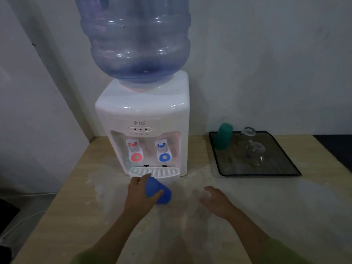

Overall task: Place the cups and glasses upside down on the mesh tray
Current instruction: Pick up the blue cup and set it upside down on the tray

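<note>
My left hand (pixel 142 193) grips a blue plastic cup (pixel 159 191), tilted on its side just in front of the dispenser's drip tray. My right hand (pixel 216 201) hovers over the table to the right of the cup, fingers relaxed and holding nothing. The black mesh tray (pixel 282 172) lies at the right of the table. On it a green cup (pixel 223 136) stands upside down at the back left corner, and two clear glasses (pixel 255 149) stand near the middle and back; their exact pose is hard to read.
A white water dispenser (pixel 144 115) with a large blue bottle (pixel 137 39) stands at the back of the wooden table (pixel 247 216), against the wall. Its drip tray (pixel 154 172) juts out just behind my left hand. The table's left edge drops to the floor.
</note>
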### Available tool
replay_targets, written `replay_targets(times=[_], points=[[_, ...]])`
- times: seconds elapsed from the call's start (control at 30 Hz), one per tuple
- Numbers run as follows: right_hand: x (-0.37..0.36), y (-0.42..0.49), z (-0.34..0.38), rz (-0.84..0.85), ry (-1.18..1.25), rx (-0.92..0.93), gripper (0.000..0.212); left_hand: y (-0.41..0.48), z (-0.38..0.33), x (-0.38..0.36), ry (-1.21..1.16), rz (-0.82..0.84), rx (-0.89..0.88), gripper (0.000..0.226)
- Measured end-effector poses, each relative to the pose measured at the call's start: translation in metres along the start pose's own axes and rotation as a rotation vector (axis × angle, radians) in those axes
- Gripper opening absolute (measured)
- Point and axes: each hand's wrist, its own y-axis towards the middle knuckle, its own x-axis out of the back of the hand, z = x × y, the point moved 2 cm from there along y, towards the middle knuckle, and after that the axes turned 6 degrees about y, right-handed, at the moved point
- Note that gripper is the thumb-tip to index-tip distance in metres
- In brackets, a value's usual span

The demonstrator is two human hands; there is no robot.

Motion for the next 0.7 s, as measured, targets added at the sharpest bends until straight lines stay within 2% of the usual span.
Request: replay_targets(times=[0.1, 0.2, 0.33, 0.47, 0.57, 0.63, 0.7], points=[[0.017, -0.003, 0.011, -0.025, 0.262, -0.06, 0.055, -0.005, -0.042, -0.025, -0.261, 0.027, -0.024, 0.065], [0.037, -0.008, 0.017, 0.035, 0.57, -0.122, 0.049, -0.005, -0.084, -0.048, -0.459, 0.09, -0.001, 0.058], [0.078, -0.008, 0.01, 0.029, 0.801, -0.111, 0.04, 0.007, -0.129, -0.073, -0.462, 0.214, -0.006, 0.058], [0.117, 0.001, -0.003, -0.047, 0.734, -0.067, 0.043, 0.026, -0.161, -0.09, -0.254, 0.461, -0.106, 0.07], [0.142, 0.012, -0.008, -0.084, 0.614, 0.016, 0.04, 0.041, -0.19, -0.104, -0.064, 0.576, -0.202, 0.065], [0.155, 0.02, -0.006, -0.083, 0.57, 0.098, 0.039, 0.052, -0.205, -0.114, 0.027, 0.611, -0.244, 0.06], [0.169, 0.029, -0.007, -0.14, 0.557, 0.166, 0.042, 0.066, -0.218, -0.126, 0.042, 0.564, -0.231, 0.062]])
